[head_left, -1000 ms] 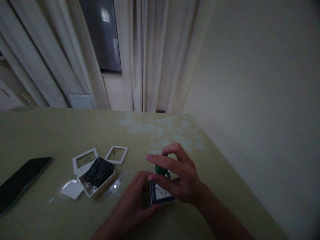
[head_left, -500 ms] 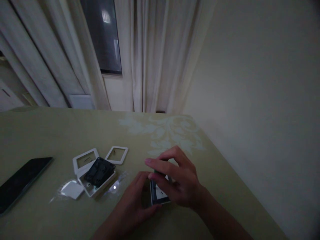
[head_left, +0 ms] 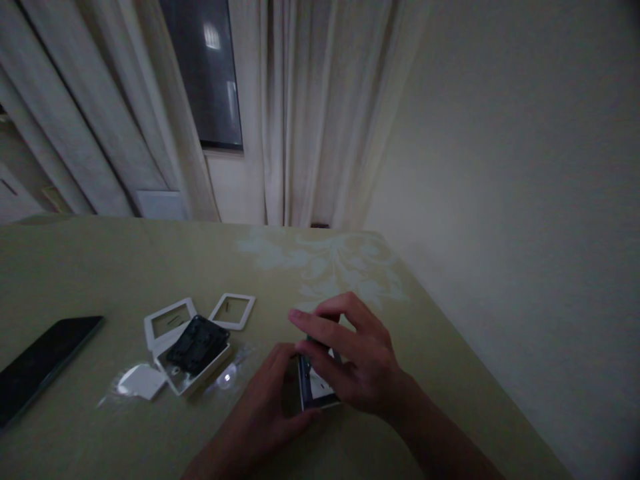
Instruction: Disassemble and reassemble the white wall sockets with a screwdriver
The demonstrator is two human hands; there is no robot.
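Observation:
A small square panel (head_left: 319, 389) with a dark border and a white middle, like a wall switch or socket unit, lies on the table between my hands. My left hand (head_left: 270, 400) grips its left side, thumb at the near edge and fingers at the far corner. Over the panel, my right hand (head_left: 357, 357) is closed with thumb and fingers bent around a small dark object (head_left: 320, 341). Most of that object is hidden by the fingers, so its kind cannot be made out. The index finger reaches out to the left across its top.
Left of my hands, a black square part (head_left: 199, 343) rests on a white box (head_left: 205, 380). White square frames (head_left: 245, 313) with small screws inside lie beside it. Clear plastic wrap with a white piece (head_left: 143, 382) and a phone (head_left: 47, 360) are farther left. A wall (head_left: 525, 233) borders the right side.
Both hands keep nearly the same grip and place over the panel. The fingers of my right hand have shifted very slightly; the whole view has moved a little.

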